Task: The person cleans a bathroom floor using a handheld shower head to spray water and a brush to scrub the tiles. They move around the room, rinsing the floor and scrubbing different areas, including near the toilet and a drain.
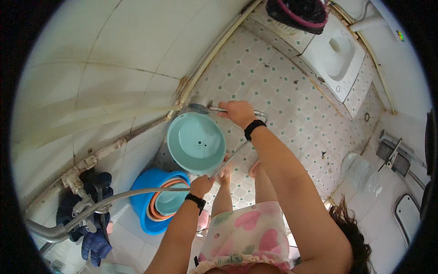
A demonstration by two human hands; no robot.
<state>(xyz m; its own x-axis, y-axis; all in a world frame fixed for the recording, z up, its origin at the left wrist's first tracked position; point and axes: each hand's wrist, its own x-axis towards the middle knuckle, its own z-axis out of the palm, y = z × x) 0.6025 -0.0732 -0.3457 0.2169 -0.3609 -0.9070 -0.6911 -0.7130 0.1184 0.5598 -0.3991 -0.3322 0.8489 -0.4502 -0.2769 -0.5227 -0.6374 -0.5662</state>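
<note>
My right hand grips the metal handle of a shower head, whose round head hangs by the far rim of a light teal plastic basin. A small dark flower mark shows on the basin's bottom; I cannot tell whether water lies in it. From the wall at left, a braided metal shower hose runs to my left hand, which is closed around it close to the basin's near rim. Beyond that hand the hose continues up past my right wrist and loops into the handle.
Nested basins inside a blue tub stand at lower left. Dark gloves hang by the wall pipe. A white squat toilet and a lined bin are at upper right. A clear plastic bottle stands at right.
</note>
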